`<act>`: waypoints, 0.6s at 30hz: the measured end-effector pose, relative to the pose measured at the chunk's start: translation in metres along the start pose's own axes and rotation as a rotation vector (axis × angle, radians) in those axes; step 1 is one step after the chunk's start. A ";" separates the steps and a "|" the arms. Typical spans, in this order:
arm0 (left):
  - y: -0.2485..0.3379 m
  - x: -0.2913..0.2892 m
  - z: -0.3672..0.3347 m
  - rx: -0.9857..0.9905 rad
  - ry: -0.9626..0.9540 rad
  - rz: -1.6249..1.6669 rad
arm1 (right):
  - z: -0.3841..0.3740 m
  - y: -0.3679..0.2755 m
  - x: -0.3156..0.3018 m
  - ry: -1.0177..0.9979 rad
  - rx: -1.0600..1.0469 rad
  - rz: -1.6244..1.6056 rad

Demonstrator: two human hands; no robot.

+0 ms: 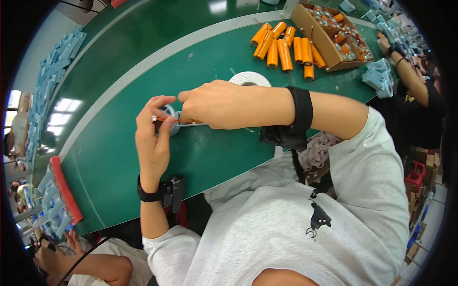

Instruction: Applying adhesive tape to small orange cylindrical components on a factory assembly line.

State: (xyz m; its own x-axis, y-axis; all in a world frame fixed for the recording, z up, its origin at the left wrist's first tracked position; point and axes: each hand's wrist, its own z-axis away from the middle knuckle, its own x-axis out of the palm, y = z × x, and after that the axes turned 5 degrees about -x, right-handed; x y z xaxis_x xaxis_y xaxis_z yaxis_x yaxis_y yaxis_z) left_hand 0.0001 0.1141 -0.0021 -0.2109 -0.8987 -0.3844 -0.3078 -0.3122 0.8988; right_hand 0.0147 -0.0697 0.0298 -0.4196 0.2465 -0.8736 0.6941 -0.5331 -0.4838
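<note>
Over the green table, a light-blue plastic housing (173, 129) with a round ring-shaped end lies between my two hands. My left hand (153, 125) is curled around the ring end, thumb and fingers closed on it. A short red wire (174, 120) shows by the left thumb. My right hand (210, 103) reaches across from the right, knuckles up, its bent fingers closed on the housing's narrower body and hiding most of it. Something orange-brown shows under those fingers, too covered to name. Behind my right wrist lies a roll of white tape (250, 76), partly hidden.
Several orange cylindrical batteries (285, 55) lie beyond my right arm. A cardboard box (318, 42) of wired parts stands beside them, near more light-blue housings (378, 78). Light-blue parts are heaped far left (52, 86) and behind a red edge strip (66, 190). Other people sit at both sides.
</note>
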 end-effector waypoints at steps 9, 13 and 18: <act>-0.010 0.007 0.002 0.082 0.111 -0.222 | -0.021 0.023 0.030 0.296 0.211 -0.624; -0.009 0.010 0.002 0.144 0.145 -0.318 | -0.030 0.019 0.028 0.197 0.323 -0.736; -0.014 0.013 0.003 0.167 0.158 -0.305 | -0.032 0.020 0.037 0.192 0.305 -0.760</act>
State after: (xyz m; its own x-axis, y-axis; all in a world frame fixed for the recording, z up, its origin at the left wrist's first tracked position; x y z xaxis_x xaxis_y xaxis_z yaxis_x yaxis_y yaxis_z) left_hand -0.0011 0.1079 -0.0205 0.0555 -0.8125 -0.5804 -0.4842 -0.5303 0.6960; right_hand 0.0313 -0.0452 -0.0136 -0.5830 0.7455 -0.3230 0.0629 -0.3549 -0.9328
